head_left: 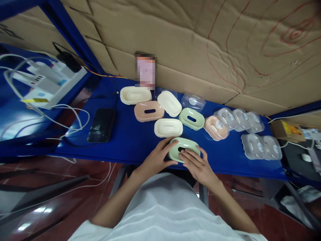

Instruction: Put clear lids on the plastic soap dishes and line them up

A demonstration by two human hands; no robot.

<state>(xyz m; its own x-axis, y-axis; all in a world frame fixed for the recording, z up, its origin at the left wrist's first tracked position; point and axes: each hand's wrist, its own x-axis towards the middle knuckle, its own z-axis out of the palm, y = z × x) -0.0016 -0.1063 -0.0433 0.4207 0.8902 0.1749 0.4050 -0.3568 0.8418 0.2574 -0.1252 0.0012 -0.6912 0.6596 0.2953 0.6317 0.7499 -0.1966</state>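
A pale green oblong plastic piece with a slot, like a soap dish [185, 142], is between my hands at the table's front edge. My left hand [159, 155] grips its left end, fingers on the far rim and thumb on the near side. My right hand [198, 164] holds the right end, with several fingertips lying over the dark slot, partly hiding it. Just beyond lies a cream oblong dish [168, 127]. Another green slotted piece [192, 118] sits behind to the right, and a peach slotted piece [149, 111] behind to the left.
More cream dishes [135, 94] lie farther back. At right stand a peach piece under a clear cover [217, 128] and several clear-covered dishes [254, 146]. A black phone [101, 125] lies left; another phone [145, 70] leans on the cardboard. Cables run from a power strip [67, 88].
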